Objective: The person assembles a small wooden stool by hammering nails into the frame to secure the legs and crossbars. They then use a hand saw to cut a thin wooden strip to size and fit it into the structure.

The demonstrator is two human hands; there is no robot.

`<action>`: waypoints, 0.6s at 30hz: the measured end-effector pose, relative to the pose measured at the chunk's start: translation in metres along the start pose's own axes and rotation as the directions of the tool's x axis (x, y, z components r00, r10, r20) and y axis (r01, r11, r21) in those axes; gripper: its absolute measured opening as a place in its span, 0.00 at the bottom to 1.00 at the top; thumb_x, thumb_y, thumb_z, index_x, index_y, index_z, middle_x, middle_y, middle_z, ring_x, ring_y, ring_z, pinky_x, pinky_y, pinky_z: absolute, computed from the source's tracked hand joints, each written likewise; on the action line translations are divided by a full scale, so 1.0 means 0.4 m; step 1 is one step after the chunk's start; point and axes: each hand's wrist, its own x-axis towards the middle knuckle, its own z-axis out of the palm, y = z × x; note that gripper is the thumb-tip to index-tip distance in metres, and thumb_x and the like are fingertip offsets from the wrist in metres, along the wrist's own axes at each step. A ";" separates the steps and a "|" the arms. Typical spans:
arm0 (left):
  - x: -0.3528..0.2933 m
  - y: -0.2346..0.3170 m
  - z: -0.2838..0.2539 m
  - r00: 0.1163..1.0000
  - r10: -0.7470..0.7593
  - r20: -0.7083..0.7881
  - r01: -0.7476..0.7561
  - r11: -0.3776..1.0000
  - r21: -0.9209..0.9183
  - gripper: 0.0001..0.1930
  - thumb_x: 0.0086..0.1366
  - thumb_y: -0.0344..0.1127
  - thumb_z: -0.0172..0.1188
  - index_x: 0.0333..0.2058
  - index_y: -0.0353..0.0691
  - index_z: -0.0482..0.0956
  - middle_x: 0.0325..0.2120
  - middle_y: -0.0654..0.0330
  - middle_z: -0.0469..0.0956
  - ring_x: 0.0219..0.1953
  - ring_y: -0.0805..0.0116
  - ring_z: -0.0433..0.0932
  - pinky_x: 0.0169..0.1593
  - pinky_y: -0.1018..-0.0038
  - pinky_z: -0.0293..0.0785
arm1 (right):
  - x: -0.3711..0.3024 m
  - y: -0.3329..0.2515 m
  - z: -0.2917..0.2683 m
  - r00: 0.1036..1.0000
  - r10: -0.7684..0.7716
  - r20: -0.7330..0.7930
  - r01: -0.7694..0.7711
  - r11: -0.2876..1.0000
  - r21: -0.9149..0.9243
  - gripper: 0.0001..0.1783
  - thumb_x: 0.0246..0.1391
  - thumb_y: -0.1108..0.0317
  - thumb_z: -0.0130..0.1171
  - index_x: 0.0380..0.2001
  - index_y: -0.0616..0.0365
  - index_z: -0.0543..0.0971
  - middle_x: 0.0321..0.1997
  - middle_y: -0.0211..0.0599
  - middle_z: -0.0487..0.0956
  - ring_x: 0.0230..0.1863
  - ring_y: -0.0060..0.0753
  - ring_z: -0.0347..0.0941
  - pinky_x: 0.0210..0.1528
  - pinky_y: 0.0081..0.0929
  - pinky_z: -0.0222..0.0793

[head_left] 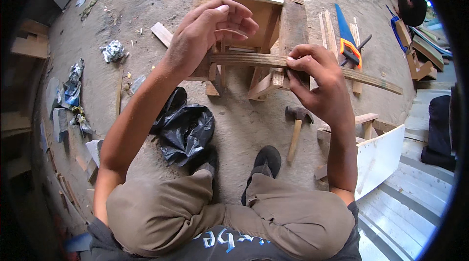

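You hold a long wooden strip [254,59] across a small wooden stool frame [266,21].

Your right hand [320,83] pinches the strip between thumb and fingers; your left hand [207,34] rests on its other end, fingers curled loosely. A hammer [297,126] lies on the floor [239,129] just beside your right wrist, a black bag [183,126] under your left forearm.

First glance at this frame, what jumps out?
Both hands at centre top: the left hand and right hand pinch a long thin wooden strip held across a small wooden frame on the dusty floor. Below them lie a crumpled black plastic bag and a hammer; a blue-bladed handsaw lies to the right.
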 end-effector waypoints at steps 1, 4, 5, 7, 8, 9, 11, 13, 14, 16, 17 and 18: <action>-0.002 0.002 -0.008 1.000 -0.001 0.017 0.000 1.000 0.027 0.22 0.76 0.41 0.37 0.48 0.32 0.78 0.44 0.51 0.81 0.50 0.64 0.80 0.56 0.66 0.73 | -0.002 0.001 0.000 1.000 0.010 -0.001 -0.010 1.000 0.008 0.12 0.44 0.75 0.69 0.35 0.59 0.80 0.43 0.39 0.79 0.47 0.44 0.76 0.51 0.39 0.70; -0.016 0.013 0.012 0.995 0.032 0.091 -0.059 0.948 0.312 0.22 0.77 0.42 0.38 0.47 0.32 0.78 0.41 0.53 0.82 0.47 0.64 0.81 0.53 0.67 0.75 | -0.002 0.001 0.005 1.000 0.021 -0.009 -0.021 1.000 0.023 0.13 0.44 0.74 0.69 0.35 0.59 0.81 0.43 0.39 0.80 0.47 0.45 0.76 0.52 0.39 0.70; -0.020 0.015 0.021 0.995 0.023 0.093 -0.054 0.937 0.345 0.22 0.78 0.42 0.38 0.47 0.32 0.79 0.41 0.53 0.82 0.47 0.64 0.81 0.53 0.68 0.75 | -0.003 0.003 0.004 1.000 0.020 -0.006 -0.019 1.000 0.018 0.13 0.44 0.74 0.69 0.35 0.59 0.81 0.43 0.39 0.80 0.47 0.44 0.76 0.52 0.39 0.70; -0.026 0.024 0.038 0.995 0.009 0.097 -0.048 0.912 0.408 0.22 0.78 0.42 0.39 0.47 0.32 0.79 0.41 0.54 0.82 0.47 0.65 0.81 0.52 0.69 0.75 | -0.003 0.002 0.003 1.000 0.017 -0.004 -0.017 1.000 0.017 0.13 0.44 0.74 0.69 0.35 0.60 0.81 0.42 0.39 0.80 0.46 0.44 0.76 0.52 0.39 0.70; -0.027 0.028 0.045 0.995 0.002 0.098 -0.045 0.898 0.437 0.21 0.78 0.42 0.40 0.47 0.32 0.79 0.41 0.54 0.82 0.46 0.66 0.81 0.52 0.69 0.75 | -0.004 0.002 0.002 1.000 0.016 -0.004 -0.016 1.000 0.021 0.12 0.44 0.74 0.69 0.35 0.60 0.81 0.42 0.39 0.80 0.46 0.44 0.76 0.52 0.39 0.70; -0.024 0.033 0.049 0.993 -0.025 0.115 -0.030 0.894 0.447 0.21 0.78 0.42 0.40 0.48 0.32 0.79 0.42 0.55 0.82 0.47 0.66 0.81 0.52 0.70 0.74 | -0.004 0.001 0.001 1.000 0.016 -0.004 -0.016 1.000 0.025 0.12 0.44 0.75 0.69 0.35 0.60 0.81 0.42 0.39 0.80 0.46 0.44 0.77 0.52 0.39 0.70; -0.022 0.020 0.050 0.993 -0.001 0.117 -0.040 0.938 0.344 0.21 0.78 0.41 0.41 0.48 0.32 0.79 0.42 0.55 0.82 0.47 0.66 0.80 0.52 0.69 0.74 | -0.004 0.001 0.002 1.000 0.008 -0.013 -0.007 1.000 0.026 0.12 0.44 0.74 0.69 0.35 0.60 0.81 0.42 0.39 0.80 0.46 0.44 0.77 0.51 0.39 0.70; -0.015 0.005 0.040 0.995 -0.001 0.105 -0.024 0.970 0.243 0.20 0.78 0.41 0.41 0.49 0.32 0.79 0.42 0.55 0.82 0.47 0.66 0.80 0.53 0.69 0.74 | -0.004 0.002 0.003 1.000 0.000 -0.022 0.000 1.000 0.024 0.12 0.44 0.74 0.68 0.35 0.60 0.81 0.42 0.39 0.80 0.45 0.44 0.77 0.50 0.39 0.70; -0.011 -0.002 0.027 0.996 -0.014 0.092 -0.004 0.981 0.194 0.20 0.78 0.42 0.42 0.49 0.32 0.79 0.42 0.55 0.82 0.47 0.66 0.80 0.53 0.69 0.74 | -0.004 0.002 0.004 1.000 -0.003 -0.025 0.004 1.000 0.020 0.11 0.44 0.74 0.68 0.35 0.60 0.81 0.41 0.39 0.80 0.45 0.44 0.77 0.50 0.39 0.70; -0.009 -0.003 0.021 0.994 -0.021 0.110 -0.001 0.980 0.201 0.20 0.77 0.42 0.43 0.49 0.32 0.79 0.42 0.55 0.82 0.47 0.66 0.80 0.53 0.69 0.74 | -0.004 0.003 0.005 1.000 -0.004 -0.030 0.005 1.000 0.028 0.11 0.44 0.74 0.68 0.34 0.60 0.80 0.41 0.39 0.79 0.45 0.44 0.77 0.50 0.39 0.70; -0.010 0.001 0.024 0.990 -0.016 0.141 -0.021 0.967 0.256 0.20 0.77 0.41 0.44 0.50 0.32 0.79 0.42 0.55 0.82 0.47 0.67 0.80 0.53 0.69 0.74 | -0.002 0.004 0.005 1.000 0.000 -0.032 0.002 0.999 0.038 0.11 0.45 0.75 0.68 0.34 0.60 0.80 0.41 0.39 0.79 0.45 0.44 0.77 0.49 0.39 0.70; -0.014 0.006 0.029 0.985 -0.013 0.171 -0.041 0.950 0.309 0.19 0.77 0.41 0.45 0.50 0.33 0.79 0.43 0.56 0.82 0.47 0.67 0.80 0.53 0.69 0.74 | -0.001 0.005 0.006 0.999 0.003 -0.033 -0.001 0.999 0.049 0.10 0.45 0.75 0.68 0.33 0.60 0.80 0.41 0.39 0.79 0.44 0.43 0.77 0.49 0.39 0.70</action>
